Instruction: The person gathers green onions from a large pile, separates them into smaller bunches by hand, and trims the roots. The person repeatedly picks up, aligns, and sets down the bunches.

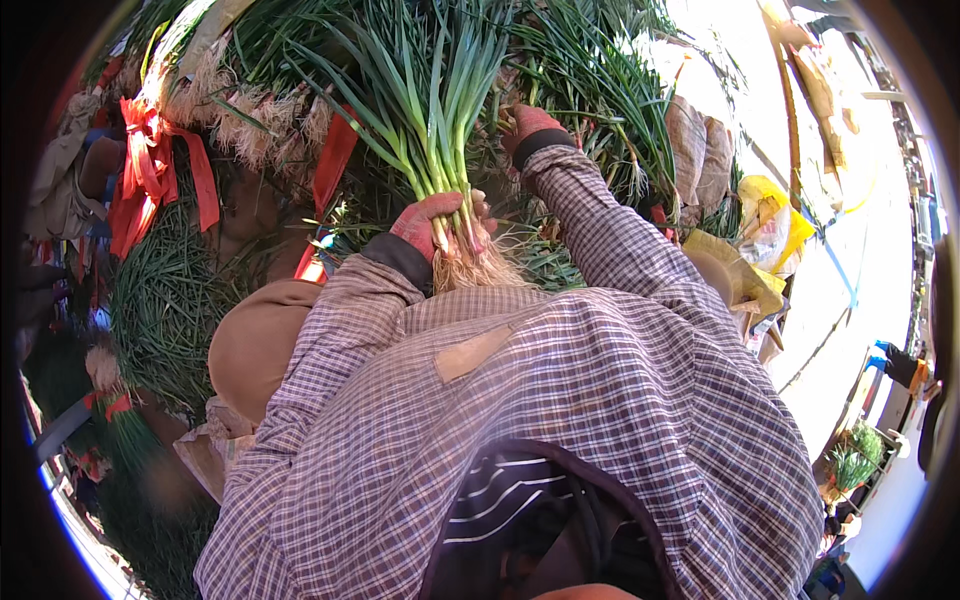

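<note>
A bunch of green garlic plants (pixel 442 127) stands leaves up in my left hand (pixel 435 221), which wears a reddish glove and grips the pale stems just above the stringy roots (pixel 480 266). To its right, my right hand (pixel 525 126), also gloved in red, reaches into the loose green plants (pixel 592 82). Its fingertips are partly hidden among stems, so what they touch is unclear. More plants with pale, hairy roots (pixel 262 124) lie at the upper left.
Red ribbon (pixel 146 165) ties a bundle at the upper left. Cut leaves (pixel 165 300) heap on the left. Brown sacking (pixel 697 150) and a yellow plastic bag (pixel 776 217) lie on the right. Another tied bundle (pixel 109 397) is at the lower left.
</note>
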`<act>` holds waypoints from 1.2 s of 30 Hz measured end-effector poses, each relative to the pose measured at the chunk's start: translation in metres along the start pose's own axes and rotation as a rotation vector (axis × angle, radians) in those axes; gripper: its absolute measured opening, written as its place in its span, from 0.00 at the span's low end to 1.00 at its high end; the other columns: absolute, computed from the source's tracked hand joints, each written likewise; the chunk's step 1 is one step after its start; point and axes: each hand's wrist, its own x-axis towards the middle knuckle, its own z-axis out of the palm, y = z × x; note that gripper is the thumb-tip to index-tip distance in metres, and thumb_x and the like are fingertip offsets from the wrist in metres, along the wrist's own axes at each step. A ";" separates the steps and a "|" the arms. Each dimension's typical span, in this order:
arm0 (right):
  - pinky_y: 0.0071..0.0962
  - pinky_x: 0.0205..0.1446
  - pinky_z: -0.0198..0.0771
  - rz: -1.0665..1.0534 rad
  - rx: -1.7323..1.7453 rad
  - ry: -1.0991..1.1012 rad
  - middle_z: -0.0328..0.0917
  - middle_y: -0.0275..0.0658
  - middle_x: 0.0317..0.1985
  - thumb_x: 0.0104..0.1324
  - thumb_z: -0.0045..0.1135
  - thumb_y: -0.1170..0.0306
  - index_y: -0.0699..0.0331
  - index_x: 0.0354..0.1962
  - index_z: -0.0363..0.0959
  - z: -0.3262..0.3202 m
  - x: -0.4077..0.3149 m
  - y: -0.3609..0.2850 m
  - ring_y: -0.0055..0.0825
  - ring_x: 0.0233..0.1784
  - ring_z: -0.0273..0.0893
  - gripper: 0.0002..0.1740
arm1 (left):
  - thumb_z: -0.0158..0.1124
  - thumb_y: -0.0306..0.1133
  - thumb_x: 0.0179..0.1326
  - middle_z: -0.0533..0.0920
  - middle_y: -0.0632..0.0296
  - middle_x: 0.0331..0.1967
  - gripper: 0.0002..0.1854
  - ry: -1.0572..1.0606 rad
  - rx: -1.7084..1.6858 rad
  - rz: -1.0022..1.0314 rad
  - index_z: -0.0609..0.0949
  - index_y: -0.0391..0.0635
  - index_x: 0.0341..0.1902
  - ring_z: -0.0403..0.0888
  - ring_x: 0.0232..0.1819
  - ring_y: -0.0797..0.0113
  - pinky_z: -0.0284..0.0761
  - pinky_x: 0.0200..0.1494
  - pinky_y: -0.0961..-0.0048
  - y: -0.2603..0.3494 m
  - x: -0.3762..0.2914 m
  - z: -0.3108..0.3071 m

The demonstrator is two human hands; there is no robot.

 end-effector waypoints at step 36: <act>0.30 0.59 0.70 -0.203 0.201 0.265 0.79 0.42 0.49 0.60 0.56 0.69 0.57 0.50 0.76 -0.126 0.072 0.092 0.35 0.54 0.76 0.19 | 0.60 0.26 0.58 0.74 0.59 0.44 0.27 -0.491 0.079 0.420 0.66 0.43 0.61 0.74 0.46 0.64 0.74 0.55 0.58 0.034 0.023 0.094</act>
